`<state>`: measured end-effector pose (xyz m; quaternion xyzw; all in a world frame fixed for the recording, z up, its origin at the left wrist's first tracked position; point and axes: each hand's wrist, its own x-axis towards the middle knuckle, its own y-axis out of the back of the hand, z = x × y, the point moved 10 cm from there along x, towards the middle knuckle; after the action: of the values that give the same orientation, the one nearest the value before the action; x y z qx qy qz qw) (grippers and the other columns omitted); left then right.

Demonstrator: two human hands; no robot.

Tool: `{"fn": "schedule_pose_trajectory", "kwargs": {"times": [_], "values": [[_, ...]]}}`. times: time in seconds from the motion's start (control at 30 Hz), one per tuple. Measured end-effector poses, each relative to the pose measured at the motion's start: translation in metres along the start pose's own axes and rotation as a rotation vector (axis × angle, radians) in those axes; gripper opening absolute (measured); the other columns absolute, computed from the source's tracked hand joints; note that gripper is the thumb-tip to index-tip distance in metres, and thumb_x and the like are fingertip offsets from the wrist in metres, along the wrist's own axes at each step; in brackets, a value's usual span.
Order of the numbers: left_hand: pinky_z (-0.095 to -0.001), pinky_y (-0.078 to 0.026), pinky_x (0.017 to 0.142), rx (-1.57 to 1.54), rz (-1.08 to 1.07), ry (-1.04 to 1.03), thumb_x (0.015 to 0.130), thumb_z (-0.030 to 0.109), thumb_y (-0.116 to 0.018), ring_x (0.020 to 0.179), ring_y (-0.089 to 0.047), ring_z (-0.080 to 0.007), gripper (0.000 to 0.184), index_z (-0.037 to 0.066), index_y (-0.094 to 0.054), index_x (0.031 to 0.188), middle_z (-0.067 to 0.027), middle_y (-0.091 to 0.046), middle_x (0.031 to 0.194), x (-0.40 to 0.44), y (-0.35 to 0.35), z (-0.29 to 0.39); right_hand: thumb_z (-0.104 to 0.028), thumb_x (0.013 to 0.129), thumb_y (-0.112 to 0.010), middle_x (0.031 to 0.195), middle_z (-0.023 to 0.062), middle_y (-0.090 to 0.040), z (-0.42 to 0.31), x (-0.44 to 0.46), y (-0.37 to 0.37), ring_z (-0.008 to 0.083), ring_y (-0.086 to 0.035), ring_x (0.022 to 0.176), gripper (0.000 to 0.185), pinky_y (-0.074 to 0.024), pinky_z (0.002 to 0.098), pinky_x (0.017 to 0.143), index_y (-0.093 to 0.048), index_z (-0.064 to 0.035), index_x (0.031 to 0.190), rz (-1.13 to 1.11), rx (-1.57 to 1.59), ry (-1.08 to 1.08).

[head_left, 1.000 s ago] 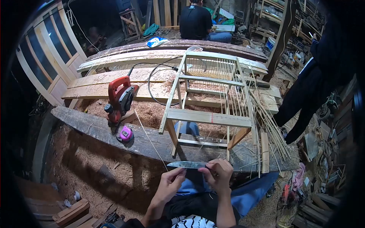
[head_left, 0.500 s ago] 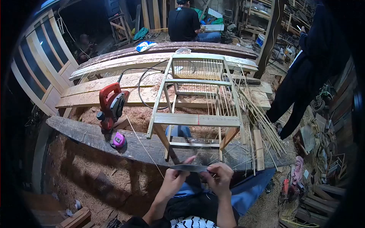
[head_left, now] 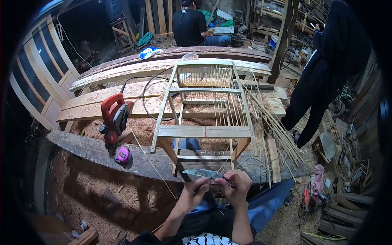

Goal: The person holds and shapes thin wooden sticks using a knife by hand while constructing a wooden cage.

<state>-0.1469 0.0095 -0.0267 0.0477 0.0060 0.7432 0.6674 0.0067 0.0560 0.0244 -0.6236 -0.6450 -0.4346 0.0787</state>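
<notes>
A knife (head_left: 199, 172) with a broad, dark-stained blade points left in front of the wooden frame. Its handle is in my right hand (head_left: 237, 188), fingers closed round it. Just below the blade, my left hand (head_left: 193, 195) is closed, thumb and fingers pressed together; what they hold, if anything, is too small to make out. Beyond both hands stands the small wooden frame (head_left: 204, 131), fitted with thin upright sticks (head_left: 220, 77) and marked with a red line on its front rail.
A red power planer (head_left: 112, 118) and a pink tape measure (head_left: 123, 154) sit on the dark plank (head_left: 90, 147) at left. Bamboo strips (head_left: 281, 132) and a short board (head_left: 274, 161) lie at right. One person (head_left: 190, 24) sits at the back; another (head_left: 326, 69) stands at right.
The knife has turned so its blade's flat side shows, and it sits slightly higher. My left hand has dropped away from the blade tip. The view has shifted slightly.
</notes>
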Motion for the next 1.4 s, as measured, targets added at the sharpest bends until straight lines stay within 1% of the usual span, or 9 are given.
{"fn": "schedule_pose_trajectory", "kwargs": {"times": [0.23,0.33,0.4,0.6,0.77,0.87,1.07,1.17,1.4], "values": [[-0.0186,-0.029,0.053,-0.099,0.057,0.155,0.101,0.013,-0.055,0.061,-0.038,-0.0001,0.028,-0.003,-0.063,0.122,0.0091,-0.045,0.072,-0.006,0.027,-0.009,-0.021,0.071,-0.085,0.072,0.0037,-0.065,0.014,-0.011,0.012,0.024,-0.061,0.061,0.026,-0.0414,0.0349,0.055,-0.062,-0.0101,0.076,0.042,-0.08,0.048],[-0.0183,-0.026,0.052,-0.213,0.06,0.232,0.102,0.014,-0.054,0.06,-0.034,0.001,0.035,0.0,-0.059,0.134,0.0101,-0.042,0.071,-0.016,0.046,0.0,-0.012,0.075,-0.083,0.067,0.0048,-0.059,0.076,-0.037,0.05,0.0209,-0.058,0.056,0.021,-0.0403,0.0328,0.051,-0.062,-0.0065,0.076,0.295,-0.109,-0.297],[-0.0182,-0.026,0.052,-0.144,0.039,0.235,0.103,0.015,-0.053,0.059,-0.033,0.001,0.037,0.002,-0.056,0.138,0.0102,-0.041,0.072,-0.019,0.047,-0.012,-0.014,0.076,-0.083,0.067,0.0066,-0.059,0.074,-0.036,0.072,0.019,-0.058,0.056,0.023,-0.0418,0.0312,0.051,-0.062,-0.005,0.074,0.348,-0.149,-0.243],[-0.0176,-0.026,0.052,-0.318,-0.024,0.283,0.104,0.014,-0.051,0.061,-0.033,-0.0005,0.041,0.004,-0.048,0.144,0.0094,-0.042,0.076,-0.006,0.007,-0.018,-0.023,0.073,-0.086,0.071,0.0073,-0.065,0.027,-0.031,0.019,0.0238,-0.063,0.061,0.031,-0.0463,0.0328,0.056,-0.06,-0.0069,0.075,0.078,0.101,-0.196],[-0.0208,-0.044,0.069,-0.244,-0.116,0.103,0.098,0.002,-0.052,0.077,-0.049,-0.0049,0.044,0.0,-0.05,0.142,0.0017,-0.062,0.091,0.008,-0.015,-0.007,-0.028,0.074,-0.085,0.072,0.0058,-0.066,-0.007,-0.013,0.0,0.0247,-0.063,0.06,0.032,-0.0433,0.0346,0.053,-0.059,-0.0081,0.074,0.053,0.111,0.016],[-0.0188,-0.032,0.057,-0.163,-0.13,0.005,0.101,0.009,-0.055,0.066,-0.04,-0.0013,0.039,0.001,-0.054,0.139,0.0051,-0.053,0.079,0.013,-0.018,0.003,-0.027,0.073,-0.085,0.074,0.0053,-0.066,-0.009,-0.007,0.009,0.0244,-0.062,0.061,0.033,-0.0428,0.0346,0.054,-0.057,-0.008,0.075,0.072,0.086,0.033],[-0.0227,-0.041,0.063,-0.083,-0.052,0.125,0.096,0.008,-0.059,0.073,-0.045,-0.0043,0.023,-0.004,-0.067,0.115,0.0019,-0.057,0.079,0.005,-0.012,-0.004,-0.024,0.072,-0.086,0.076,0.0031,-0.066,-0.004,0.002,0.025,0.0232,-0.062,0.064,0.034,-0.0425,0.0358,0.056,-0.056,-0.0093,0.077,0.109,0.021,0.081],[-0.0207,-0.034,0.057,-0.014,-0.044,0.024,0.096,0.008,-0.058,0.066,-0.043,-0.002,0.018,-0.005,-0.066,0.104,0.0054,-0.052,0.075,0.008,-0.008,0.003,-0.021,0.07,-0.087,0.075,0.0041,-0.066,-0.006,0.006,0.025,0.0235,-0.063,0.065,0.034,-0.0433,0.0354,0.058,-0.056,-0.0092,0.076,0.071,-0.028,0.083],[-0.0207,-0.035,0.057,-0.003,0.007,0.082,0.097,0.011,-0.061,0.065,-0.044,-0.002,0.019,-0.006,-0.067,0.105,0.0042,-0.054,0.075,0.002,0.004,0.003,-0.023,0.068,-0.088,0.074,0.0013,-0.065,-0.004,0.005,0.013,0.0212,-0.061,0.063,0.031,-0.0419,0.0344,0.058,-0.061,-0.0107,0.077,0.045,-0.04,0.081]]}}
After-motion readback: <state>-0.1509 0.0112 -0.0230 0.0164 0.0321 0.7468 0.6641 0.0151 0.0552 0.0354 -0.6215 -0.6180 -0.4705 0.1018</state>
